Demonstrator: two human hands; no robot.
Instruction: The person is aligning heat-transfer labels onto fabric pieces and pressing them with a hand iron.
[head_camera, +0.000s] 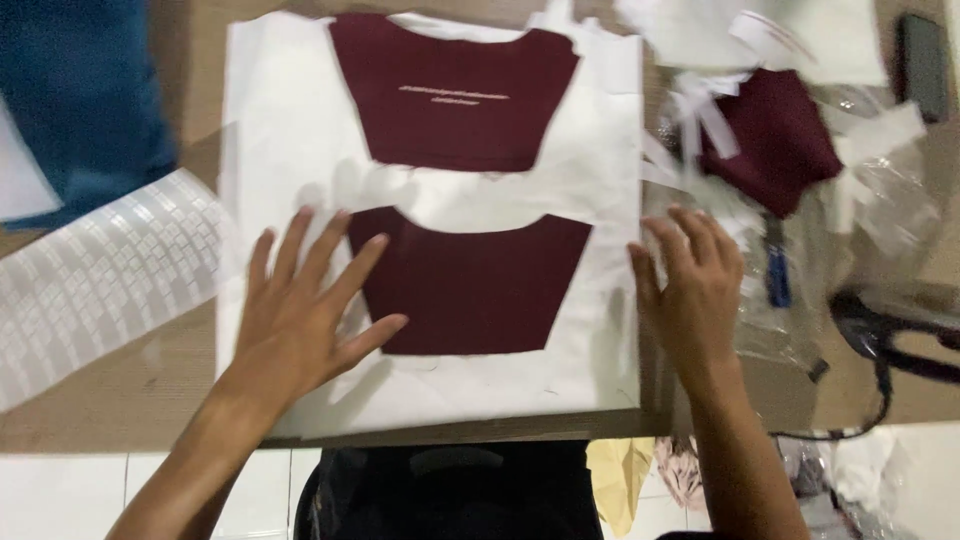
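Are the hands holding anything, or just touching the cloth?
Nothing is gripped. The left hand lies flat, fingers spread, on the white sheet and the edge of the lower maroon fabric piece. The right hand rests open at the sheet's right edge.

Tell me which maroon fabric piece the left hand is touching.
The lower maroon piece on the white sheet; the left hand overlaps its left edge. The upper piece lies untouched.

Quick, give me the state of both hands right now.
Left hand: open, fingers spread flat on the white sheet and the lower maroon fabric panel, holding nothing.
Right hand: open, palm down at the sheet's right edge, holding nothing.
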